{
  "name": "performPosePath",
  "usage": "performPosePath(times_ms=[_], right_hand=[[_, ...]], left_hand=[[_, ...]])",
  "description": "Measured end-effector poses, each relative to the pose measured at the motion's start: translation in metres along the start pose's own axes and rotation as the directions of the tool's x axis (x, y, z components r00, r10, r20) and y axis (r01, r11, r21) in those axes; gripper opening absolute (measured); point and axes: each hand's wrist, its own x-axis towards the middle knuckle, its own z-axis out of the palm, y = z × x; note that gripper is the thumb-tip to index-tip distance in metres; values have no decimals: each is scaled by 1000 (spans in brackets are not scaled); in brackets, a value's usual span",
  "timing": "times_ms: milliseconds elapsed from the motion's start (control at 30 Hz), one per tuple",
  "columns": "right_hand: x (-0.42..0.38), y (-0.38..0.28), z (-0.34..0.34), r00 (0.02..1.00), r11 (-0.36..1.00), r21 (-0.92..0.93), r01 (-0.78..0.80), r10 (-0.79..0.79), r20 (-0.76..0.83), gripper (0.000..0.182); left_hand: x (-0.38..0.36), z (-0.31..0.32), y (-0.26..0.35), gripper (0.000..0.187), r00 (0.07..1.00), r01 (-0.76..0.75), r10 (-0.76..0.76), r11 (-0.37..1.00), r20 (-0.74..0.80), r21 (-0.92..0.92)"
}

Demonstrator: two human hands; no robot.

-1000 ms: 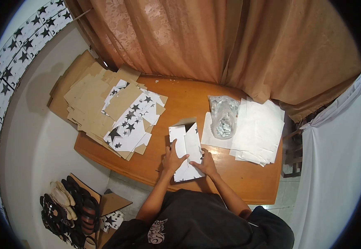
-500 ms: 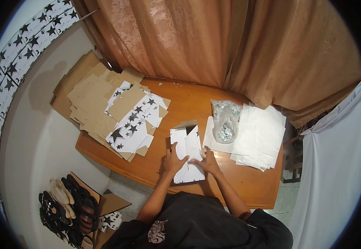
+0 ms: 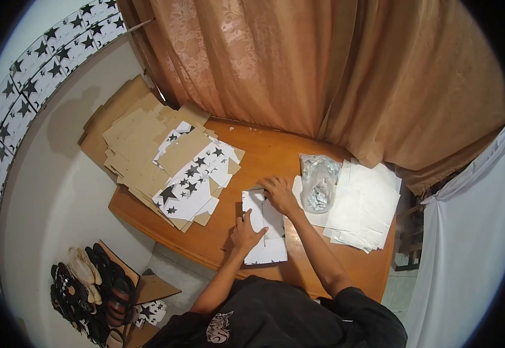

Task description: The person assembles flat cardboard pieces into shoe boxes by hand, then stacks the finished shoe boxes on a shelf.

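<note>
A flat white cardboard box blank (image 3: 266, 232) with black stars lies on the wooden table (image 3: 299, 261) in front of me. My left hand (image 3: 245, 231) presses on its left side, fingers spread over a flap. My right hand (image 3: 278, 194) has reached to the blank's far end and rests on its top flap, fingers bent down on it. Both hands touch the blank; neither lifts it.
A pile of brown and star-printed box blanks (image 3: 171, 165) covers the table's left end. A clear bag of small silvery items (image 3: 317, 182) sits on a stack of white sheets (image 3: 360, 203) at the right. Curtains hang behind; sandals (image 3: 93, 290) lie on the floor at left.
My right hand moved from the blank's lower right side up to its far top flap. The left hand stayed on the left side. The raised flap now lies flatter.
</note>
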Motion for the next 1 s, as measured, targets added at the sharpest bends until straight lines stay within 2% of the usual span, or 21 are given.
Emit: performPosePath(times_ms=[33,100,200,233,300,467,633,667,733,800,833,867,933,967,1000], right_hand=[[-2,2,6,1000,1000,1,5,-5,1,44],[-11,5,19,996,981,175,-88,86,14,23],[-25,15,37,996,957,276,-86,85,13,13],[-31,17,39,996,957,275,-92,93,11,13],[-37,20,38,999,977,215,5,-12,31,13],[-47,28,39,996,980,186,71,-80,38,15],[-54,28,44,988,985,120,123,-133,78,21],[-57,23,47,990,990,95,104,-111,81,26],[-59,15,47,992,994,71,83,-89,85,33],[-59,13,43,999,928,372,-28,8,54,50],[-60,15,38,998,873,488,8,26,-63,52],[-65,15,34,998,872,489,8,28,-65,52],[-75,14,29,945,841,529,-112,255,-205,48],[-82,19,32,913,864,477,-162,315,-259,50],[-97,21,31,913,865,474,-165,316,-259,50]], left_hand=[[0,1,-1,90,1000,6,-6,1000,4,8],[1,4,-3,90,1000,15,-15,1000,11,14],[4,5,-4,89,1000,10,-11,1000,23,6],[5,4,-3,88,999,21,-21,1000,32,13],[7,2,-1,88,999,24,-25,999,41,24],[3,-2,5,81,999,23,-23,1000,27,-18],[6,10,-5,84,1000,-28,28,999,5,-21],[7,15,-9,86,998,-67,67,998,-15,-10],[3,17,-7,86,999,-44,44,999,-16,-1],[2,17,-3,86,999,-31,31,1000,-17,5],[1,14,-3,86,1000,-16,16,999,-4,-29],[1,11,-4,85,1000,0,0,998,7,-62],[1,3,-2,85,999,35,-34,996,22,-85],[0,-1,-1,84,997,72,-68,991,43,-111],[-2,-4,-1,84,997,71,-66,991,45,-114]])
